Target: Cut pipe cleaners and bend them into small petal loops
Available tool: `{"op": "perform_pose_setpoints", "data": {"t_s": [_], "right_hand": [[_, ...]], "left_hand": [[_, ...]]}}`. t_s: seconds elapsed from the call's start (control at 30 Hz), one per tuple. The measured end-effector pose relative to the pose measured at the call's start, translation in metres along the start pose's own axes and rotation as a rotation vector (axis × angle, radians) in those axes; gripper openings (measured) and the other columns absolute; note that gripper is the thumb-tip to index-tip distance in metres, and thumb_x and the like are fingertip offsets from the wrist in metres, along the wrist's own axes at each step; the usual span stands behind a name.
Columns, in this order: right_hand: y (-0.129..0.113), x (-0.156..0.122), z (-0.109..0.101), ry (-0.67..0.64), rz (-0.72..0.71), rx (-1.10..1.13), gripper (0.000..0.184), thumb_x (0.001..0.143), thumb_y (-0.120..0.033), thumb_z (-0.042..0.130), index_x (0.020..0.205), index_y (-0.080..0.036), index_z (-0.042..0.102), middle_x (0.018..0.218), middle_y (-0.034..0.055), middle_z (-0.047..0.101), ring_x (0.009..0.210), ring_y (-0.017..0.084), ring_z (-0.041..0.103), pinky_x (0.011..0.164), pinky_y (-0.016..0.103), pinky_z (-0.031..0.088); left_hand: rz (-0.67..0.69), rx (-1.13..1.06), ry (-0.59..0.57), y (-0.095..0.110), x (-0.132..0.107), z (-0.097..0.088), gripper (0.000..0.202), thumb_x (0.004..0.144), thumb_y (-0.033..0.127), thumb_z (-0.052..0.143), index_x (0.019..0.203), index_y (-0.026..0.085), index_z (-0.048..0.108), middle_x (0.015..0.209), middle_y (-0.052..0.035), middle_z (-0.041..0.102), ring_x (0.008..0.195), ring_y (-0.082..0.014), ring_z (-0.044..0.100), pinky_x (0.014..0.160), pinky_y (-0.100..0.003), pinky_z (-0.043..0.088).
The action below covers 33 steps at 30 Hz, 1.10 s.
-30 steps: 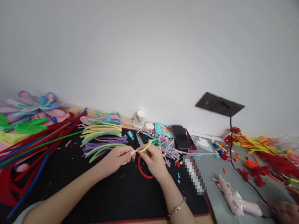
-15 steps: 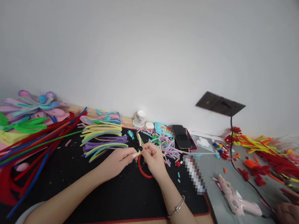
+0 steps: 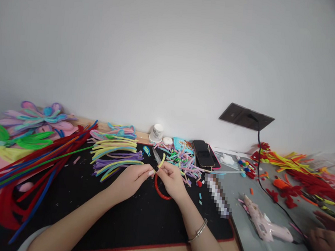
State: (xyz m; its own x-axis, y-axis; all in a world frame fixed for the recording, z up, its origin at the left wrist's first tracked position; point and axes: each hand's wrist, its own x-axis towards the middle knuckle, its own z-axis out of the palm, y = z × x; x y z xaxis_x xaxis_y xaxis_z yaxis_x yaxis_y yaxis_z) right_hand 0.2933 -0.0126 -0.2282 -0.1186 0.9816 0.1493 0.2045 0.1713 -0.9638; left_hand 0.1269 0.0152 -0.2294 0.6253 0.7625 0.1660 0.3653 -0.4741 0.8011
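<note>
My left hand (image 3: 132, 179) and my right hand (image 3: 172, 178) meet over a black mat (image 3: 112, 214), fingers pinched together on a short yellow pipe cleaner (image 3: 161, 161) that sticks up between them. A small black bit sits at its base by my fingertips. Red-handled scissors (image 3: 159, 179) lie on the mat just under my hands, blades pointing away. A bracelet is on my right wrist.
Bundles of yellow and purple pipe cleaners (image 3: 114, 156) lie left of my hands, long red and blue ones (image 3: 29, 168) farther left. Cut scraps (image 3: 184, 160), phones (image 3: 204, 154) and a small cup (image 3: 156, 133) sit behind. A pink glue gun (image 3: 264, 224) and another person's hand (image 3: 326, 237) are at right.
The yellow piece went from lying slanted to the right to nearly upright between my fingertips. My hands stayed in place. The other person's hand at right shifted slightly.
</note>
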Motion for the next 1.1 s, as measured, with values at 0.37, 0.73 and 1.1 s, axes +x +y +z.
{"op": "perform_pose_setpoints", "data": {"t_s": [0.37,0.73,1.1], "right_hand": [[0.001,0.0,0.006,0.135,0.048,0.044,0.029,0.078,-0.034,0.054,0.056,-0.016,0.048,0.044,-0.0069,0.033,0.041,0.006,0.024,0.042,0.021,0.016],[0.009,0.003,0.0,0.038,0.062,-0.044,0.023,0.083,-0.03,0.048,0.068,-0.017,0.059,0.048,-0.0056,0.036,0.042,0.008,0.031,0.041,0.021,0.021],[0.001,-0.002,-0.001,0.04,0.003,-0.078,0.025,0.083,-0.029,0.049,0.063,-0.016,0.055,0.047,-0.0051,0.038,0.044,0.008,0.033,0.044,0.021,0.023]], "left_hand": [[0.036,0.229,0.052,0.004,0.0,0.003,0.03,0.091,0.032,0.03,0.07,0.02,0.049,0.065,-0.0004,0.053,0.064,-0.0166,0.048,0.059,-0.026,0.028],[-0.021,0.217,0.189,-0.007,-0.001,-0.004,0.032,0.091,0.033,0.03,0.077,0.019,0.056,0.069,-0.002,0.06,0.063,-0.0171,0.053,0.059,-0.025,0.031],[-0.019,0.251,0.241,-0.009,0.0,-0.005,0.031,0.09,0.031,0.032,0.072,0.018,0.053,0.063,-0.0011,0.055,0.059,-0.0158,0.05,0.058,-0.026,0.029]]}}
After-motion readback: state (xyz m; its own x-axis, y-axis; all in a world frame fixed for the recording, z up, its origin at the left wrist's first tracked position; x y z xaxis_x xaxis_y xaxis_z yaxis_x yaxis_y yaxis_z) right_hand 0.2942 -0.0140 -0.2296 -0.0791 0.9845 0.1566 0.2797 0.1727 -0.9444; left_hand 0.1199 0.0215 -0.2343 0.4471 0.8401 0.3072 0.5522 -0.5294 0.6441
